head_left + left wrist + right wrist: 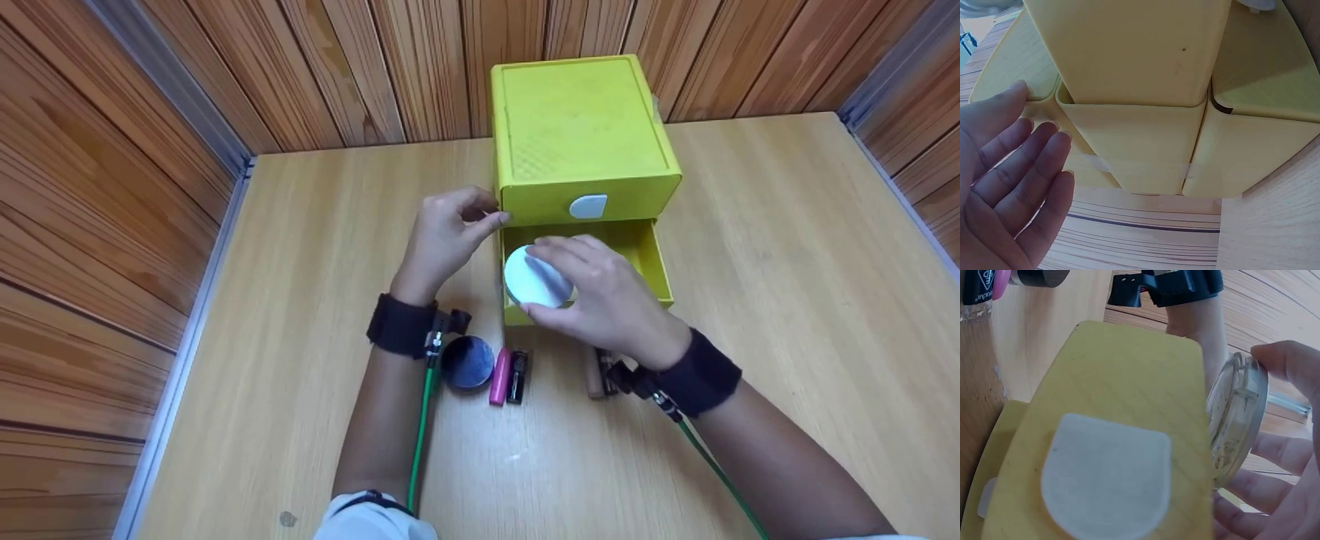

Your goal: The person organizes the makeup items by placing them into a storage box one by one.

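Note:
My right hand (pixel 611 300) grips a flat round compact (pixel 536 277) by its edge, above the pulled-out lower drawer (pixel 660 262) of a yellow drawer box (pixel 585 120). Seen from the right wrist, the compact (pixel 1238 416) is held on edge beside the drawer front, showing a clear rim with a pale back. Thumb and fingers lie on opposite sides of it. At the box's front left edge is my left hand (pixel 450 232), with thumb and forefinger close to the corner. The left wrist view shows this hand (pixel 1022 185) holding nothing, its fingers loosely bent beside the yellow box.
In front of the drawer lie a round dark container (pixel 468 363), a pink tube (pixel 500 377) and a small black-capped bottle (pixel 517 377). A brownish tube (pixel 595 373) lies partly under the right wrist. Wood-panelled walls (pixel 435 67) border the table behind and at both sides.

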